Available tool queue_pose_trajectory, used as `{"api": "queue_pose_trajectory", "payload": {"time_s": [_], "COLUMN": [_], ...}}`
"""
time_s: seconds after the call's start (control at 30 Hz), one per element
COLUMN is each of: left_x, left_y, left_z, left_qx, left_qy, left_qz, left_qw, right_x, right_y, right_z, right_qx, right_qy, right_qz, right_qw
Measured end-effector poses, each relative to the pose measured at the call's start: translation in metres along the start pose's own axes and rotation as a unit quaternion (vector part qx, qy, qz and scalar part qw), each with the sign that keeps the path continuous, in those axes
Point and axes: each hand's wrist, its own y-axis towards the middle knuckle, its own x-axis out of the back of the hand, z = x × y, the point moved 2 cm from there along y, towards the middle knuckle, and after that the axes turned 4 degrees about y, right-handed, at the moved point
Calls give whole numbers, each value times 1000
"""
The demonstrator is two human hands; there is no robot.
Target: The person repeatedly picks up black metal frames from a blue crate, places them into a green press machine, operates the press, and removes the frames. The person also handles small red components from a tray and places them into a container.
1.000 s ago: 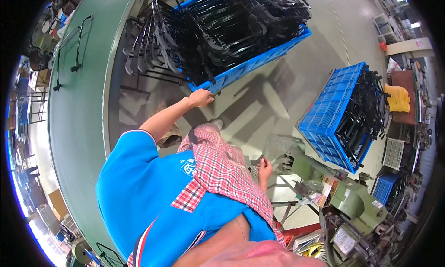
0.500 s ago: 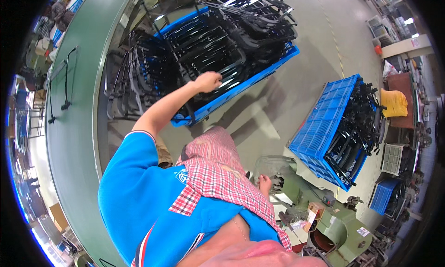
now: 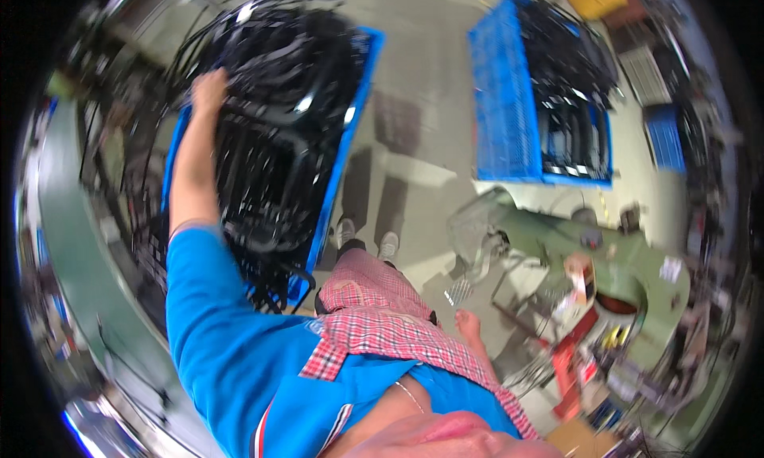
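Note:
My left arm is stretched far out over a blue plastic crate (image 3: 344, 170) heaped with black tubular metal frames (image 3: 267, 152). At the far left part of the heap, my left hand (image 3: 209, 90) is curled against the frames. Motion blur hides its fingertips and the exact frame part it touches. My right hand (image 3: 468, 327) hangs beside the red checked apron (image 3: 398, 328), near a green machine. Its fingers are bent in, and no object shows in them.
A second blue crate (image 3: 503, 100) with black parts stands at the far right. The green machine (image 3: 549, 233) is at the right, with a small open carton (image 3: 579, 273) on it. A long green-topped table (image 3: 70, 207) runs along the left. Grey floor (image 3: 414, 52) lies between the crates.
The view has turned, bringing the heaped crate further left and my shoes into sight. My left hand has moved from the crate's near side to the frames at its far left.

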Motion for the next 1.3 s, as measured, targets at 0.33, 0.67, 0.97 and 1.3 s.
{"api": "queue_pose_trajectory", "payload": {"time_s": [0.33,0.67,0.97,1.3], "left_x": [234,434,400,372], "left_y": [55,15,103,116], "left_z": [49,-148,-545,-622], "left_qx": [33,-56,-271,-266], "left_qy": [42,-93,-200,-237], "left_qz": [-217,-235,86,251], "left_qw": [975,966,938,900], "right_x": [12,297,555,600], "right_y": [92,455,794,797], "right_z": [25,210,311,340], "right_qx": [53,164,-5,112], "right_qy": [61,299,585,763], "right_qz": [-49,-245,-222,-237], "right_qw": [996,908,780,590]}}
